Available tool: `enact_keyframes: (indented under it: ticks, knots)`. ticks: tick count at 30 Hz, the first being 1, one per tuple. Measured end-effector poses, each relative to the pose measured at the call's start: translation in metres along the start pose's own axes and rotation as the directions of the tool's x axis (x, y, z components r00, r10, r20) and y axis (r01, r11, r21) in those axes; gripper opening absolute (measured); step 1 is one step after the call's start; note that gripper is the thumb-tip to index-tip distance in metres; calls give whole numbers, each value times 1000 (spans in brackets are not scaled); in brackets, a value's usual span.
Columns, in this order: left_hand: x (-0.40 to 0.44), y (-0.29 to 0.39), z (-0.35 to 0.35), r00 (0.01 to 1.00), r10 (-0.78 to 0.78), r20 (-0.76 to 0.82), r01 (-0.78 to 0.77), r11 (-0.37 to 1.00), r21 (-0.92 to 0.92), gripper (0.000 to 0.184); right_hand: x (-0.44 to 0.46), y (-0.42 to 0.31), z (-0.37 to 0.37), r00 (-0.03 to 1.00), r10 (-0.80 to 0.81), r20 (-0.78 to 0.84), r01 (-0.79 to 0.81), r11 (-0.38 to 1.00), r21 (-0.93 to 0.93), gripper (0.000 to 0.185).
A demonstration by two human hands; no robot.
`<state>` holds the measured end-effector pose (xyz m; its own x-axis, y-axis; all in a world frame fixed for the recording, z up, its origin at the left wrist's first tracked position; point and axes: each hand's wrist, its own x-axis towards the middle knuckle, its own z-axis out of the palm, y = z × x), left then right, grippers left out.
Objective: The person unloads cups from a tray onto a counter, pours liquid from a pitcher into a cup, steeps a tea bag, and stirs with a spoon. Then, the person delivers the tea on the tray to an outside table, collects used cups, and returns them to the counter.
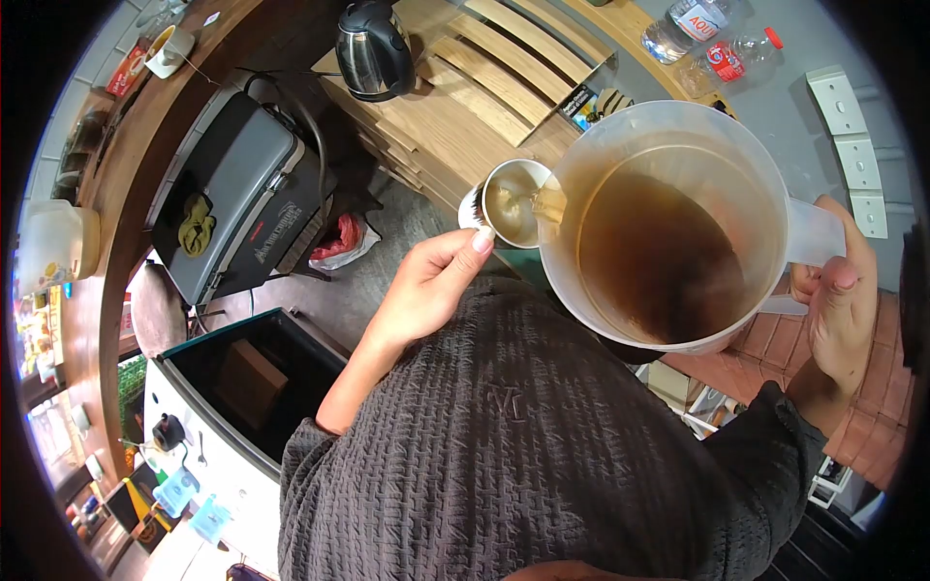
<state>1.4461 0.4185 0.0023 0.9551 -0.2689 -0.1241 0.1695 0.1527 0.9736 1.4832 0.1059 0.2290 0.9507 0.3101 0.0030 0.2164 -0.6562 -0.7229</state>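
Note:
My right hand (835,305) is closed round the handle of a large translucent plastic jug (678,126), tilted so that its spout is over a cup. Brown liquid (664,257) lies in the jug, and a stream of it runs from the spout into the cup. My left hand (436,279) holds the white paper cup (472,207) with dark print by its side, thumb and fingers pressed together at the near edge. Light, cloudy liquid or foam shows inside the cup. The jug's spout touches or nearly touches the cup's rim.
A steel and black kettle (374,53) stands on a slatted wooden surface (475,82). Two plastic bottles, one with a red cap (741,60), are at the upper right. A large grey case (237,198) and an open dark bin (257,382) lie to the left. Shelves run along the left edge.

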Motion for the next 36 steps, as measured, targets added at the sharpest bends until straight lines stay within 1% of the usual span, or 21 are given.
enact_keyframes:
  ticks: [8, 11, 14, 17, 27, 29, 33, 36]
  knots:
    - [-1, -1, 2, 1000, -9, 8, 9, 997, -76, 38, -3, 0, -1, 1000, -9, -1, 9, 1000, 9, 85]
    - [-2, 1, 2, 1000, -12, 24, 14, 997, -72, 38, -4, 0, -3, 999, 9, 34, -9, 1000, 8, 86]
    - [-3, 2, 4, 1000, -3, -2, 3, 999, -54, 37, -6, 2, -2, 1000, 11, -4, -11, 1000, 5, 86]
    - [-4, 3, 4, 1000, -13, 1, 13, 998, -53, 37, -7, 2, -2, 1000, 2, 1, -2, 999, 44, 85]
    - [-7, -1, 5, 1000, -8, -16, 7, 1000, -16, 37, -8, 2, -2, 1000, 5, -2, -5, 1000, 22, 85]
    - [-8, -4, 2, 999, -34, 9, 35, 999, -32, 33, -9, 3, -2, 1000, 9, 2, -9, 1000, 23, 85]
    - [-9, -5, 2, 999, -36, 18, 37, 998, -40, 33, -10, 3, 0, 1000, 5, -10, -5, 1000, 16, 84]
    - [-9, -6, 2, 999, -37, 15, 37, 999, -11, 33, -10, 4, -1, 1000, -3, -9, 3, 1000, 7, 84]
